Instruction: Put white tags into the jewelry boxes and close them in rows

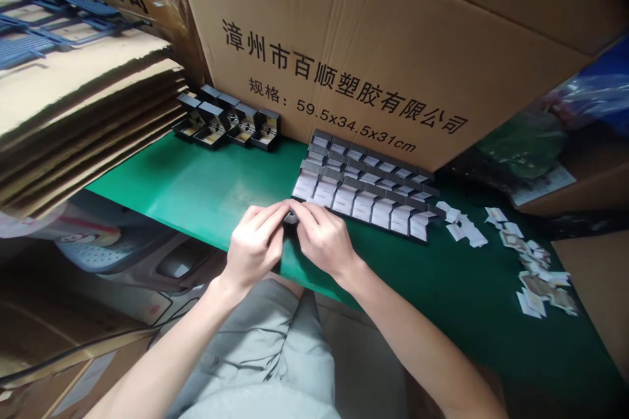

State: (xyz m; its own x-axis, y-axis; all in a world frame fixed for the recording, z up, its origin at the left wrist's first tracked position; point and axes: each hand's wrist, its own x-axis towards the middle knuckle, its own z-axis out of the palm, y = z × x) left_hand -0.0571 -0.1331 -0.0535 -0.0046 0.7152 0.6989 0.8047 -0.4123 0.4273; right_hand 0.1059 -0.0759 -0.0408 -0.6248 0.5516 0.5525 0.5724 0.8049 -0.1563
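Near the front edge of the green table, my left hand (258, 236) and my right hand (322, 232) meet around a small dark box (291, 217), mostly hidden by the fingers. Both hands are closed, thumbs and fingertips pressed on it. Just beyond my right hand stand rows of small black boxes (363, 203) with raised lids and white linings. Farther back on the left, several open black boxes (211, 124) with yellowish insides sit together.
A large printed carton (324, 33) stands along the table's back. Stacked cardboard sheets (88, 98) rise at left. White paper pieces (466, 226) and more small packets (543, 275) lie on the green tabletop (211, 183) at right. A plastic bag (525, 137) is at the far right.
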